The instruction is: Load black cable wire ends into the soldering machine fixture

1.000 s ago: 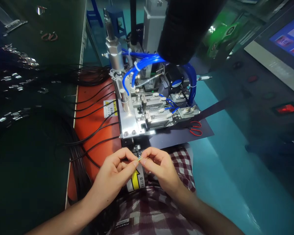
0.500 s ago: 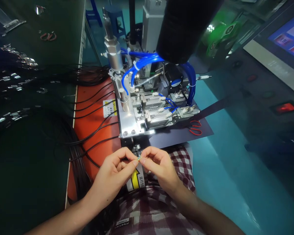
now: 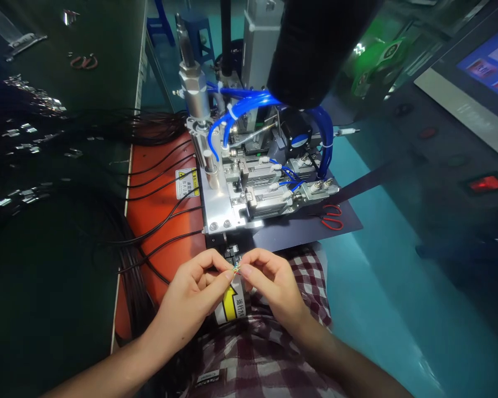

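Thin coloured wires [image 3: 237, 269], with green, yellowish and red showing, stretch across the small gap between my fingertips. My left hand [image 3: 197, 292] is closed, thumb and forefinger pinching the wires from the left. From the right, the thumb and forefinger of my right hand [image 3: 277, 286] are pressed together on the wire ends. Most of what lies inside both pinches is hidden. Just beyond my fingertips is a small black fixture [image 3: 231, 252] at the front of the machine, and below them a white label with a yellow arrow [image 3: 229, 305].
A metal machine [image 3: 249, 188] with blue air tubes [image 3: 253, 103] stands ahead. Black cables [image 3: 166, 228] cross the orange surface [image 3: 149, 213] on the left. Red-handled scissors [image 3: 332, 222] lie on the dark plate at right. A control panel with a lit red switch [image 3: 486, 183] is far right.
My right fingertips have shifted slightly right, away from the left ones, and more of the coloured wires shows between them. My left hand keeps its pinch.
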Available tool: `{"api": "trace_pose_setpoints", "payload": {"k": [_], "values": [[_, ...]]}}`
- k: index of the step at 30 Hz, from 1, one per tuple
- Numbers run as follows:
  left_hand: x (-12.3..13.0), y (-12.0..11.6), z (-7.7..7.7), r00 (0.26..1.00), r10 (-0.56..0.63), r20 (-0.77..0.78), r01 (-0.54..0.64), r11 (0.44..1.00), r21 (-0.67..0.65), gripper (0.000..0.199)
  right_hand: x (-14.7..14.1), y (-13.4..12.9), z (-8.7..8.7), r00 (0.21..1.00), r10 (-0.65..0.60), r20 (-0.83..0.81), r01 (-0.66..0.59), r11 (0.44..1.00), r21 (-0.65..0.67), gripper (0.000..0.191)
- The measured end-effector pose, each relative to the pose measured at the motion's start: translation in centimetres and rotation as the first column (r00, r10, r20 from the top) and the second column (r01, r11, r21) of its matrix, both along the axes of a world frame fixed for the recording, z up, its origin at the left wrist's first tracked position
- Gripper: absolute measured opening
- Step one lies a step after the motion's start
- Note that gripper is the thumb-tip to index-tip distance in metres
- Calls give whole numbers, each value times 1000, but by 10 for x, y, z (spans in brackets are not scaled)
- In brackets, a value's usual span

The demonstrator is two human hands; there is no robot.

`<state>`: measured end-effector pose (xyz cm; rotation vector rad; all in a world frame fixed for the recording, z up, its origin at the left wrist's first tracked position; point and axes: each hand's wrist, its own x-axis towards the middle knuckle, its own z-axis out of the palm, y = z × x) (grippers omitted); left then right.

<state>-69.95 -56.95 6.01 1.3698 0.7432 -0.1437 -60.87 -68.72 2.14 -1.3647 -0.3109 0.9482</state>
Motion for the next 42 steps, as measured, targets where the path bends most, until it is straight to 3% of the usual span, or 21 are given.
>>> {"api": "trace_pose_setpoints", "payload": {"k": [15,27,38,42], "values": [[-1,0,-2,1000,-13,4,13,1000,6,25,-1,3,4,964,-34,265,41,999,-23,12],[-1,1,-5,1000,22,9,-22,999,-26,27,-3,0,-5,996,13,86,-17,999,41,16],[-2,1,-6,1000,-1,18,1,1000,-5,27,0,4,2,964,7,267,5,999,-42,13],[-2,1,-6,1000,21,15,-20,1000,-21,28,-1,2,0,947,0,322,4,1000,-9,13]]}}
